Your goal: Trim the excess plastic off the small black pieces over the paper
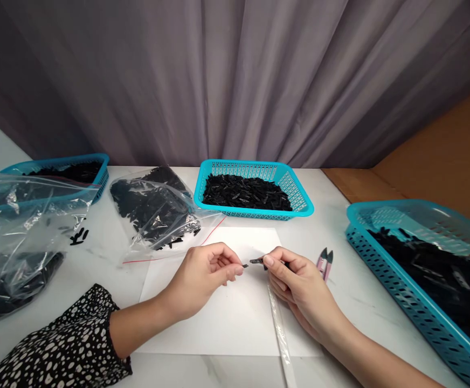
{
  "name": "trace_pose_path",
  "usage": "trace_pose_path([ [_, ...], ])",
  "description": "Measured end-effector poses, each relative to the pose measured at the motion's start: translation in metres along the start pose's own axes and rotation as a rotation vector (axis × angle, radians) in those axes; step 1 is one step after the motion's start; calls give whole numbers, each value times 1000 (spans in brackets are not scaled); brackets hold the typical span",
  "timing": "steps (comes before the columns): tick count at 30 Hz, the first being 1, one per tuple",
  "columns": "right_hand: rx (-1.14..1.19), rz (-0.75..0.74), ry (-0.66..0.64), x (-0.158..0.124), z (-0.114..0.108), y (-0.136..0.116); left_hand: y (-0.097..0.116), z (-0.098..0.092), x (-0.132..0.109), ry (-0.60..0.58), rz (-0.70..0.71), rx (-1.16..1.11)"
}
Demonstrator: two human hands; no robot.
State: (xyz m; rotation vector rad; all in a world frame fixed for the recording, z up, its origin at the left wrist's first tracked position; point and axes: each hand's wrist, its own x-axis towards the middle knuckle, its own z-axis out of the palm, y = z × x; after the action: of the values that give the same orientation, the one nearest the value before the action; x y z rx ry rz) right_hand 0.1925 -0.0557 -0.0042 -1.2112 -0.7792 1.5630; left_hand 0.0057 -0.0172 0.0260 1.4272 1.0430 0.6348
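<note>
Over a white sheet of paper (pixel 219 312), my left hand (pixel 206 275) pinches a tiny black piece (pixel 245 265) between thumb and forefinger. Facing it, my right hand (pixel 295 280) grips a small, slim black part (pixel 256 261), whose tip points left. A narrow gap separates the two black pieces. What kind of parts they are is too small to tell. Below my right hand a thin whitish strip (pixel 279 328) runs down across the paper. Just right of that hand lie pink-handled snips (pixel 325 264), partly hidden by it.
A blue basket (pixel 255 213) of black pieces stands behind the paper. Another blue basket (pixel 396 291) is at right, one more (pixel 104 178) at far left. Clear zip bags (pixel 158 210) of black pieces lie at left, near several loose pieces (pixel 79 236). A grey curtain (pixel 235 81) hangs behind.
</note>
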Motion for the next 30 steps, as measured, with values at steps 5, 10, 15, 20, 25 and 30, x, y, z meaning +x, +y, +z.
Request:
trace_pose_path([
  [5, 36, 16, -4, -1, 1, -1, -2, -1, 3, -16, -78, -176],
  [10, 184, -42, -87, -2, 2, -7, -2, -1, 4, -15, -104, -230],
  [15, 149, -54, -96, 1, 0, -5, -3, 0, 3, -4, -84, -260],
  [20, -242, -184, -34, 0, 0, -1, 0, 1, 1, 0, -57, -251],
  [25, -476, -328, -35, -6, 2, -1, -2, 5, -1, -38, -36, -237],
  [30, -506, -348, 21, -8, 1, -1, 6, -10, 1, -86, 74, 88],
])
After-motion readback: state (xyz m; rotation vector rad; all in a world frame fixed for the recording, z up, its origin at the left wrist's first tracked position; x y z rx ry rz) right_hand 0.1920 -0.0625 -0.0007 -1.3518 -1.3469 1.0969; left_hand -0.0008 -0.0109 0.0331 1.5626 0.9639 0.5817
